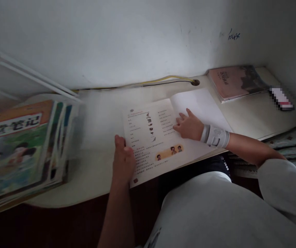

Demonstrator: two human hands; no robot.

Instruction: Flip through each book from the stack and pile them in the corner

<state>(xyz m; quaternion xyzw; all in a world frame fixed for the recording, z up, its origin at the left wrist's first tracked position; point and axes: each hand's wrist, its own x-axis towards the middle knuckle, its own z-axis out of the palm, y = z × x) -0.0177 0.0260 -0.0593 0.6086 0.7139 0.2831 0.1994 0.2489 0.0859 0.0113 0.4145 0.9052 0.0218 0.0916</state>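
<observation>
An open book [168,137] reaches the counter's [98,137] front edge. The left hand [123,160] touches its left side, grip unclear; the right hand's [190,126] fingers spread loosely near the fold. Counter space separates book and stacked books [16,148].

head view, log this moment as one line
left hand: at left edge of open book | right hand: over its middle | book stack: left side | phone: beside pink-covered book

Open book [160,124]: matt white paper. Beneath it, a smooth, dull desk [96,165]; behind it, a matt wall [137,41]; to its left, smooth-covered paper books [13,151]; in front of it, a matt cloth shirt [215,210].
</observation>
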